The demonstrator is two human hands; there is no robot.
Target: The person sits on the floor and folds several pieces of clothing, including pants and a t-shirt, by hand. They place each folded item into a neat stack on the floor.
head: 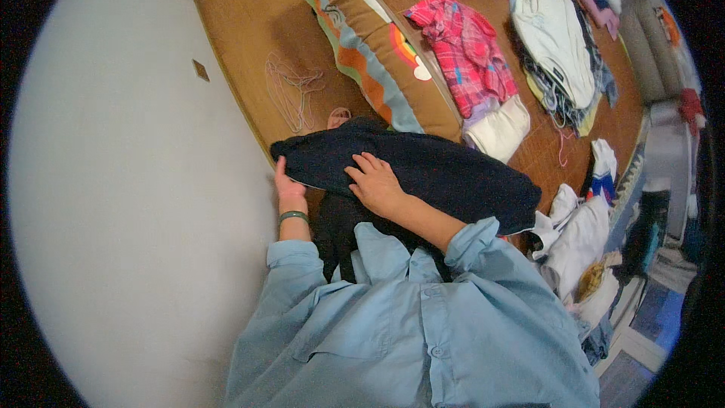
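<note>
A black garment, folded into a long strip, lies across in front of my body. At its left end my left hand holds the edge, the fingers largely hidden by the cloth and a green bangle on the wrist. My right hand rests palm down on top of the fabric, fingers slightly spread. Just beyond the strip stands a brown storage bag with a rainbow patch and a wavy coloured side.
A white wall borders the left. On the wooden floor lie pink hangers, a pink plaid shirt, a folded cream garment, a white garment on a pile, and white clothes at right.
</note>
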